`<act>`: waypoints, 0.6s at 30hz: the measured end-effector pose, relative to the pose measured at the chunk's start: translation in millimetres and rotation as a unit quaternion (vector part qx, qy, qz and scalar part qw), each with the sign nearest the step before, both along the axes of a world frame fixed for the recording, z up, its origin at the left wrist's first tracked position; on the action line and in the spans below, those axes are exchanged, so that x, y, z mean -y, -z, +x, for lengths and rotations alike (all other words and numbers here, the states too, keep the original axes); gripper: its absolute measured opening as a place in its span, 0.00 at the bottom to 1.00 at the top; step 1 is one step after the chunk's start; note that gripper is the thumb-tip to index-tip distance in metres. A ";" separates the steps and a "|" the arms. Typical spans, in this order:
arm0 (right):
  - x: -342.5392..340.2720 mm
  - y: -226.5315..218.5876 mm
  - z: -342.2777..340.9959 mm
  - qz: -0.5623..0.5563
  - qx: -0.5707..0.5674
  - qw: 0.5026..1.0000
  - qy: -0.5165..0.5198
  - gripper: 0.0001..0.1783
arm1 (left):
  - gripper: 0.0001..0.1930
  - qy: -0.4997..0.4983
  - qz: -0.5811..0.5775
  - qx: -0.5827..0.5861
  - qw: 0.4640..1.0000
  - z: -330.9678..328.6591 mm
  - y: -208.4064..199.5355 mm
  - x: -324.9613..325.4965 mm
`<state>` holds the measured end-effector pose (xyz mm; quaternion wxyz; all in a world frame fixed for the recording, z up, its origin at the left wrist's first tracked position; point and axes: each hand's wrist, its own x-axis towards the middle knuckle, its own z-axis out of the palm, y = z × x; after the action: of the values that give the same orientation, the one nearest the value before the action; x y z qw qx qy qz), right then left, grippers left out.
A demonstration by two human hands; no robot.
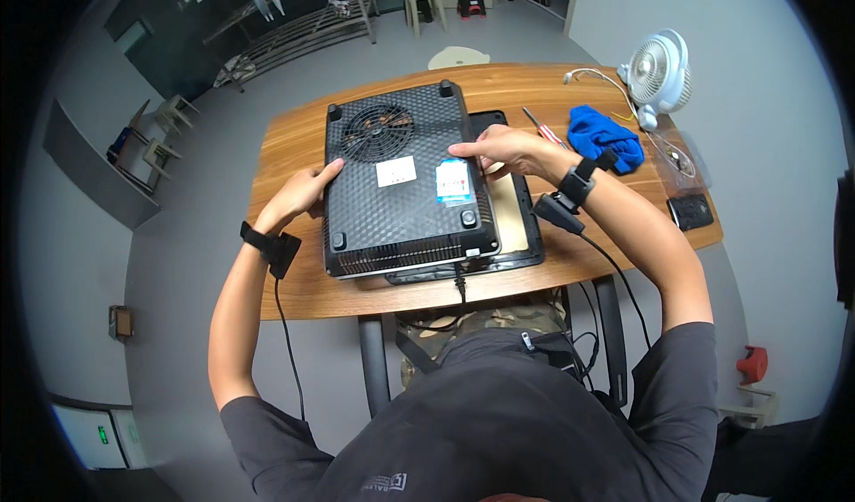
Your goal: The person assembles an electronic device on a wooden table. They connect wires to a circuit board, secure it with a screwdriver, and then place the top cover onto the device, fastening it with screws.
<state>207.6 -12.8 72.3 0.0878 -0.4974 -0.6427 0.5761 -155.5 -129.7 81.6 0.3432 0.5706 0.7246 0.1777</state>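
As the left hand [298, 192] clasps one edge, thumb on top, here's the black housing [383, 212], fan grille [378, 134] up, partly covering a dark-rimmed panel [510, 221] on the wooden table [583, 257]; the right hand [512, 149] grips the opposite edge, thumb on top; then a screwdriver [549, 134], blue cloth [603, 138]!

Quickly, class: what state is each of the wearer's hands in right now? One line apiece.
Left hand: closed, holding the black housing by its left side.
Right hand: closed, holding the black housing by its right side.
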 end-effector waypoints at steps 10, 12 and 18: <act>-0.1 32.5 130.3 0.007 -0.034 0.993 0.113 0.25 | 0.45 0.087 -0.006 -0.021 0.996 114.2 35.6 -56.7; 0.6 32.3 131.6 -0.008 -0.032 0.995 0.094 0.25 | 0.45 0.092 -0.010 -0.012 0.996 117.1 40.6 -56.9; -5.1 47.1 131.7 0.001 -0.038 0.995 0.096 0.24 | 0.48 0.071 -0.044 -0.023 0.996 116.7 53.0 -55.5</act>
<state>339.3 -7.7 25.2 0.1674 -0.5343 -0.5887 0.5830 -38.8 -74.1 28.6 0.3629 0.6089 0.6971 0.1075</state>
